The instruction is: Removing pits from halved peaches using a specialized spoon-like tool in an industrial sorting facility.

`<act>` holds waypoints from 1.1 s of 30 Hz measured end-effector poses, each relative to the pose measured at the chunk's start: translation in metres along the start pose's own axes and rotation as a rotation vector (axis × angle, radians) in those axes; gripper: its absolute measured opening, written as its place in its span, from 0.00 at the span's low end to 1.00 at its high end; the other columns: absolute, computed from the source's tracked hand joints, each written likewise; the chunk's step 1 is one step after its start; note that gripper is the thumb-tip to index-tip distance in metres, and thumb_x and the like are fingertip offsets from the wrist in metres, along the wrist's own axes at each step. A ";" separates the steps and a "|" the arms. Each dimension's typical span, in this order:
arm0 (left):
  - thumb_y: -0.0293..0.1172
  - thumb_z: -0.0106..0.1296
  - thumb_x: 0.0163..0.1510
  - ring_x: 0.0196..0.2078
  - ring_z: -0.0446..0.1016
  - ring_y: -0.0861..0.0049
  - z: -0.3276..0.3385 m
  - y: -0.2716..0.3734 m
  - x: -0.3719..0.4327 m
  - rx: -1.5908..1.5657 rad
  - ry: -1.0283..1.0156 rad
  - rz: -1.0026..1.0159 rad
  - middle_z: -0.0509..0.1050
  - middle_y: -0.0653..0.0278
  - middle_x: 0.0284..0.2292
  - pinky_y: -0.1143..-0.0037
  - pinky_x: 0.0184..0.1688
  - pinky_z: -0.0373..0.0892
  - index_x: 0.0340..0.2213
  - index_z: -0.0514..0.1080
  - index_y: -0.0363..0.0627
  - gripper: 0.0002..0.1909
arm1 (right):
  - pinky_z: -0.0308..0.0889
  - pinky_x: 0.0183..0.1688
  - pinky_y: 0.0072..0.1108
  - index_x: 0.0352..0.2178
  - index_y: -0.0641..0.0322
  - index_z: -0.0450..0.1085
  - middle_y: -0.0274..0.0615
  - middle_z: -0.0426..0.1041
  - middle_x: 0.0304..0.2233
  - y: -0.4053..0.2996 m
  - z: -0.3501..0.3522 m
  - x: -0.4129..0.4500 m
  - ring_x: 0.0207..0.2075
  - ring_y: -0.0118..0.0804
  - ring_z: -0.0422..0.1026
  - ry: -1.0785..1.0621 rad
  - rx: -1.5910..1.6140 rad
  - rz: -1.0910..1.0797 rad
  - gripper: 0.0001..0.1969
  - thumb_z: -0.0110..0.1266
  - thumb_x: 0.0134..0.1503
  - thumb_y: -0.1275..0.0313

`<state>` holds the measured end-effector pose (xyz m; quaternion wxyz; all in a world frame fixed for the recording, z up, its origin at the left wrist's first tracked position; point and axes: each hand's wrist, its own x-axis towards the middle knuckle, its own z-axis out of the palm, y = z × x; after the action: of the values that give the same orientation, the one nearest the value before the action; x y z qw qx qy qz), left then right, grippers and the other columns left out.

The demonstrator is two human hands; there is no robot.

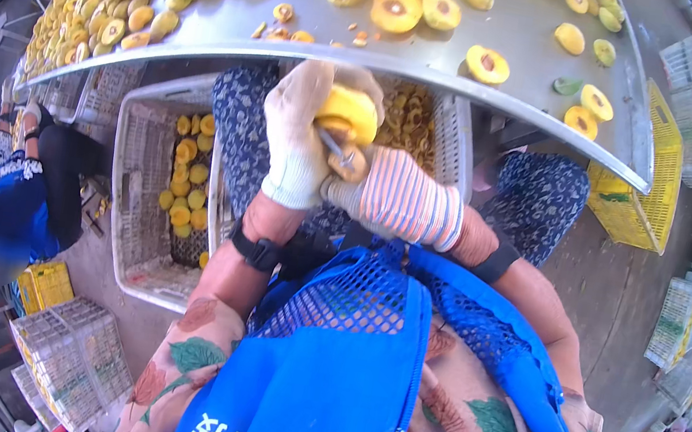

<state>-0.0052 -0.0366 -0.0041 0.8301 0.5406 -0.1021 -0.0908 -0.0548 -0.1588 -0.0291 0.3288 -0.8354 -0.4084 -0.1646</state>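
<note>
My left hand (296, 121), in a pale knit glove, holds a yellow peach half (349, 116) near the edge of the metal table (433, 78). Close against it, my right hand (403, 194), in a striped glove, grips a small tool with a metal shaft (334, 145) and a light, rounded end (351, 163). The tool's metal part is at the lower side of the fruit; its tip is hidden. Many whole and halved yellow peaches (397, 8) lie on the table above my hands, some halves still with their stones.
Below the table stands a crate (455, 138) with pits and scraps (409, 118). A white crate (127, 197) with peach halves (180, 215) stands at left. A person in blue (13, 200) sits at far left. Yellow crates (659, 189) stand at right.
</note>
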 end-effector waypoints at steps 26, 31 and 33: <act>0.29 0.53 0.50 0.44 0.69 0.73 -0.080 0.041 0.026 0.784 0.439 0.064 0.71 0.53 0.41 0.77 0.47 0.64 0.44 0.67 0.28 0.21 | 0.67 0.37 0.38 0.37 0.71 0.64 0.63 0.72 0.29 0.063 0.055 -0.070 0.34 0.56 0.72 -0.682 0.153 1.053 0.17 0.43 0.53 0.64; 0.47 0.54 0.43 0.45 0.71 0.62 -0.027 -0.026 0.129 1.486 0.027 0.062 0.71 0.48 0.43 0.72 0.48 0.63 0.47 0.65 0.37 0.33 | 0.63 0.42 0.37 0.39 0.67 0.63 0.62 0.72 0.32 0.057 0.054 -0.070 0.38 0.57 0.71 -0.652 0.406 1.157 0.24 0.41 0.54 0.54; 0.46 0.54 0.43 0.37 0.75 0.66 -0.011 -0.054 0.161 1.329 -0.042 0.084 0.72 0.49 0.39 0.72 0.41 0.68 0.42 0.68 0.35 0.30 | 0.63 0.42 0.38 0.39 0.66 0.63 0.62 0.71 0.33 0.058 0.047 -0.077 0.38 0.58 0.71 -0.684 0.366 1.140 0.24 0.42 0.54 0.53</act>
<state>0.1502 -0.0906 -0.0462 0.3211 0.9309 -0.1734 0.0134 -0.0555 -0.1974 -0.1295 0.3525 -0.8558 -0.0076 0.3786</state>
